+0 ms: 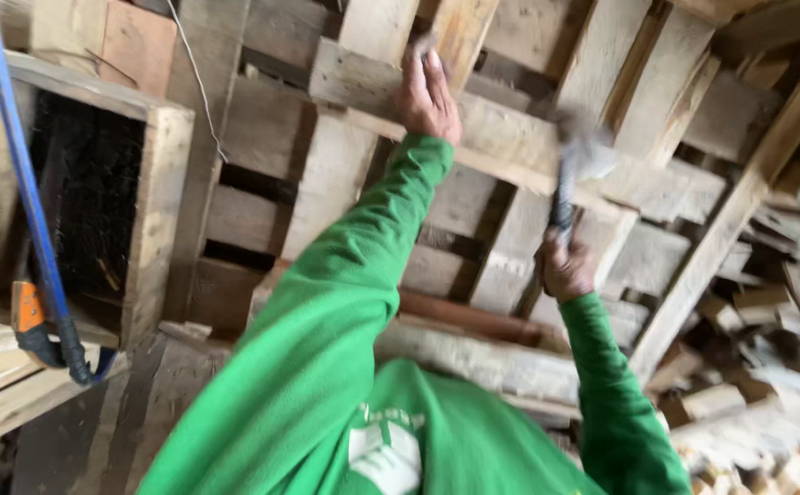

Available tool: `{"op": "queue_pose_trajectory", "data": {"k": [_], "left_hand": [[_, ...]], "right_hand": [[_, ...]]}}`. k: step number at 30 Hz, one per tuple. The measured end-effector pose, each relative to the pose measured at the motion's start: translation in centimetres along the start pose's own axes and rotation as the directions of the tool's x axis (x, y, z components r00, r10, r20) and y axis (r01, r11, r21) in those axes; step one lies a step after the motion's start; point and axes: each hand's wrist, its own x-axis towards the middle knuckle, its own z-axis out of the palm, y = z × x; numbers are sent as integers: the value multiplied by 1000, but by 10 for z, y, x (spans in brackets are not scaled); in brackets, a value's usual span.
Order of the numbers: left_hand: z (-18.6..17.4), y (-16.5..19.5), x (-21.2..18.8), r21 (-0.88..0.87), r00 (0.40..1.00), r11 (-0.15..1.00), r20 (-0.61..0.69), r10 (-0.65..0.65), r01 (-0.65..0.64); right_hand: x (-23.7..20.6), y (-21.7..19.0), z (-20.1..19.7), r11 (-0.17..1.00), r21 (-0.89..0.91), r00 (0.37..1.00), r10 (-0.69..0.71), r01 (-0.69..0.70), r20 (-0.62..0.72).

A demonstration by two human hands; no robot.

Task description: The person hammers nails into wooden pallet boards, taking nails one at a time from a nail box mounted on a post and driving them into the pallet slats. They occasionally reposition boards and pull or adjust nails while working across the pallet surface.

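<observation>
Head view, left hand [427, 96] pressing pallet board [501, 128], right hand [565, 269] gripping raised hammer [572, 179]

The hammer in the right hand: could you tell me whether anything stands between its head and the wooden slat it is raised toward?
Nothing visible does. The hammer, gripped by the right hand, has its blurred head right against the pale slat. The left hand rests on the same slat, off to the side.

Left arm: green-sleeved, stretched up and forward, nearly straight. Left hand [427, 92]: bare, back toward the camera, fingers pointing up, laid flat. Right arm: green-sleeved, bent at the elbow, forearm raised. Right hand [565, 268]: bare, fingers curled in a closed fist-grip, knuckles toward the camera, slightly blurred.
</observation>
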Motion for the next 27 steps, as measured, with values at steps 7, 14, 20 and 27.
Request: {"op": "queue_pose_trajectory", "data": {"k": [7,14,20,27], "left_hand": [[3,8,-2,534,997,842,-27,-67,71],[-6,2,-1,310,992,944,78,96,-115],[-8,3,-2,622,968,743,122,221,-248],[-13,15,-9,403,991,906,85,107,-132]], "right_hand": [[-14,18,-125,559,448,714,-495,698,-495],[-18,-27,-20,791,267,834,-535,550,-133],[-34,27,-22,895,80,894,-428,440,-132],[-10,27,-29,385,503,607,-676,774,-417]]}}
